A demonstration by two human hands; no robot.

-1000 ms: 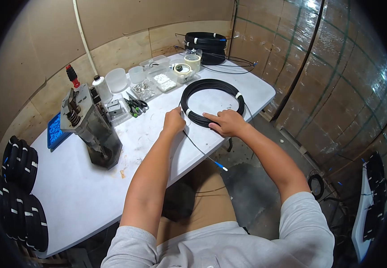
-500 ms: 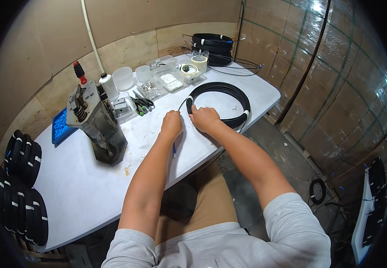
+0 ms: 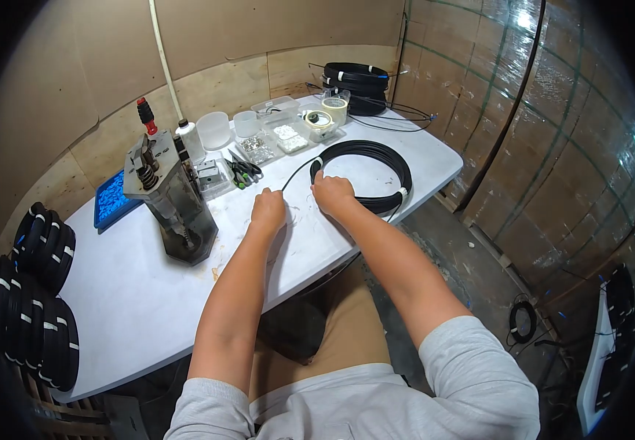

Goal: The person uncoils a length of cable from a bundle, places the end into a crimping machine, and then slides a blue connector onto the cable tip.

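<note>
A coil of black cable [image 3: 410, 165], bound with white tape bands, lies on the white table in front of me. My right hand [image 3: 332, 195] is closed around the coil's near left side. From there a loose cable end [image 3: 296, 173] runs in a short arc to my left hand [image 3: 268, 210], whose fingers are wrapped round it. The cable's tip is hidden by my left hand and forearm. Behind my left hand lie black-and-green pliers [image 3: 244, 174].
A metal hand press [image 3: 174, 209] stands on the left, beside a blue tray [image 3: 110, 198] of small blue parts. Clear boxes of small parts [image 3: 288, 138] and tape rolls [image 3: 319, 121] sit at the back. Cable coils [image 3: 354, 77] are stacked behind, with more coils [image 3: 42, 242] at far left.
My left hand has moved left and slightly toward me, drawing the cable end farther from the coil. My right hand stays at the coil. The view has shifted slightly.
</note>
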